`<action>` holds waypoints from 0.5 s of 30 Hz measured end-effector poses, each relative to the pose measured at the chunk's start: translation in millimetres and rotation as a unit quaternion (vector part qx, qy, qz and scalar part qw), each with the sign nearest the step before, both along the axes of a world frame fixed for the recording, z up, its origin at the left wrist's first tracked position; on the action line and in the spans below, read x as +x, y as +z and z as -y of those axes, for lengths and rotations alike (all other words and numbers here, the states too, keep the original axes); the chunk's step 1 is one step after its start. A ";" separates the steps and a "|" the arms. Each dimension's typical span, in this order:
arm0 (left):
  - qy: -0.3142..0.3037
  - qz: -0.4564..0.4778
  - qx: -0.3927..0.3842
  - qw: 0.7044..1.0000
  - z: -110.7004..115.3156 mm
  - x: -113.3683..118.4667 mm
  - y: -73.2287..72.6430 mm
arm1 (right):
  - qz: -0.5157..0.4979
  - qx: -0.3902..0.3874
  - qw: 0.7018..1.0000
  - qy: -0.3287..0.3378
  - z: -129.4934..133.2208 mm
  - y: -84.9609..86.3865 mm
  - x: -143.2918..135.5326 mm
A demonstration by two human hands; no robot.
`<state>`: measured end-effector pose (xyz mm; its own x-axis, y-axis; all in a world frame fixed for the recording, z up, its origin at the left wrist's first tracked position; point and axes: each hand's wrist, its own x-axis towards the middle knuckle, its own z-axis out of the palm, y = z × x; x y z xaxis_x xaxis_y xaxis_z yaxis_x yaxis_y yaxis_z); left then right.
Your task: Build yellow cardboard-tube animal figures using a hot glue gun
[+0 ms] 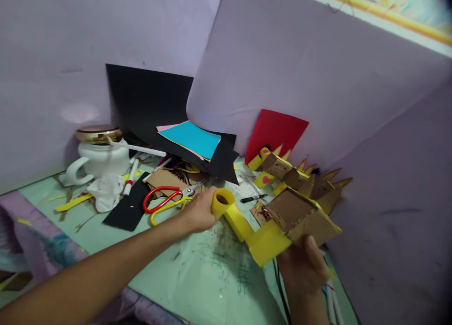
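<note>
The left hand (200, 212) is clamped on the yellow ring (223, 201) at the near-left end of the cardboard model (310, 226), while the right hand (306, 267), apart from it, grips the model's near edge from below, thumb against the side. Between the hands, a yellow tube (240, 222) and a wider yellow band (268, 242) run from the ring towards the model's brown compartments. The joins look only papery, though the picture is too soft there to show how they are fixed. Pulling the hands apart, or twisting one against the other, could tear the chain at its narrow bends. A tight squeeze on the left could flatten the ring, and hard thumb pressure on the right could buckle the cardboard wall.

At the model's far side, pointed spikes (332, 174) stand near the wall (381, 212); pushing the model that way could bend them. The red sheet (278, 132) leans behind its far-left end and might slide down if bumped. The black pen (253, 199) lies just left of the model, where a sideways swing could knock it. Farther left, the scissors (165, 198) lie beside the left hand, so a backward drag could catch their handles.
</note>
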<state>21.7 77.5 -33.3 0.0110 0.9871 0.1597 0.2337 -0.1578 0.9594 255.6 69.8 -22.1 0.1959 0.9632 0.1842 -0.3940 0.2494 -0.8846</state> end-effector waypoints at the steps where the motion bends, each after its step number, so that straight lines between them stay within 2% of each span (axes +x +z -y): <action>1: 0.019 -0.022 0.003 1.000 -3.0 -2.7 1.1 | -0.016 -0.009 1.000 -0.011 -2.2 1.1 3.4; 3: 0.036 -0.077 0.001 0.996 -8.2 -6.5 2.5 | -0.054 -0.033 0.998 -0.015 -7.4 2.1 7.9; 5: 0.017 -0.093 -0.026 0.995 -11.7 -9.2 3.7 | -0.083 -0.048 0.995 -0.007 -12.0 2.5 8.9; 8: -0.041 -0.044 -0.081 0.995 -13.7 -15.1 7.4 | -0.105 -0.048 0.993 0.000 -15.0 4.3 7.5; 11: -0.065 -0.001 -0.100 0.993 -12.5 -23.9 16.9 | -0.124 -0.042 0.991 -0.012 -15.2 7.0 7.5; 13: -0.062 0.010 -0.071 0.995 -10.4 -27.5 27.8 | -0.134 -0.035 0.990 -0.024 -15.4 8.7 9.3; 15: -0.052 -0.010 -0.005 0.999 -8.8 -25.7 42.0 | -0.136 -0.026 0.990 -0.029 -16.2 10.2 11.5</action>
